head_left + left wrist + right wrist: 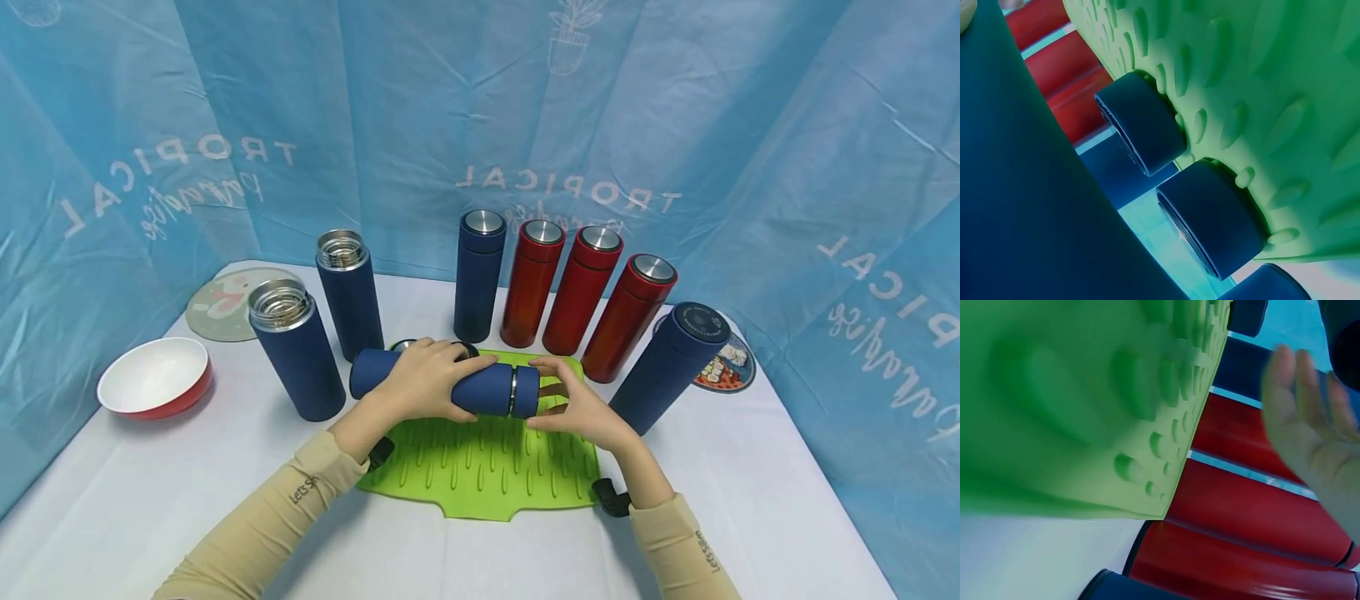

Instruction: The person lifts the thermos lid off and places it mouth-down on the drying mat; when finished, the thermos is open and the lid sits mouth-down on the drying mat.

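A dark blue thermos bottle (483, 392) lies level above the green ridged mat (487, 467), gripped round its middle by my left hand (420, 379). A silver band shows between its body and its blue lid (528, 392), at the right end. My right hand (581, 408) is at that end, thumb and fingers spread around the lid; its fingers look extended and apart from the bottle in the right wrist view. Two loose dark lids (1141, 125) rest on the mat in the left wrist view, mostly hidden behind the bottle in the head view.
Two lidless blue bottles (296, 350) stand on the left near a red-and-white bowl (153, 379) and a round mat (232, 312). Behind and right stand a capped blue bottle (480, 279), three red bottles (581, 292) and another blue bottle (667, 367), beside a patterned round mat (731, 371).
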